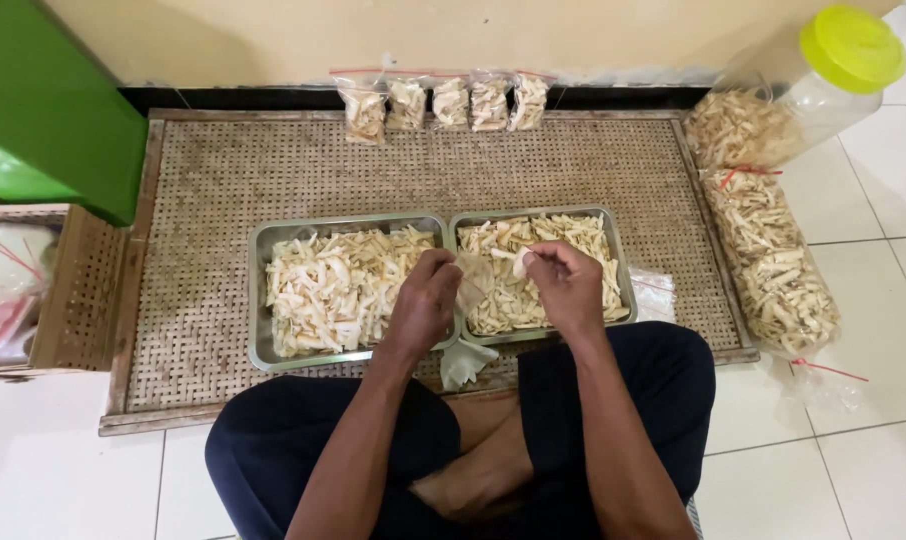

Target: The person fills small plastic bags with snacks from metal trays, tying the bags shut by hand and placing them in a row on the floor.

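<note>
Two metal trays lie side by side on a woven rattan mat [223,180]; the left tray [259,300] and the right tray [613,230] both hold pale cracker chips. My left hand [425,305] grips a small clear plastic bag [473,275] held over the gap between the trays. My right hand [568,285] pinches a chip [521,262] at the bag's mouth. A few empty clear bags [465,362] lie under my left wrist at the mat's near edge.
Several small filled bags [443,102] lean along the far wall. A long full bag of chips [773,262] and a clear jar with a yellow-green lid [853,48] lie at right. A green cabinet [43,110] and a wooden box [73,290] stand at left.
</note>
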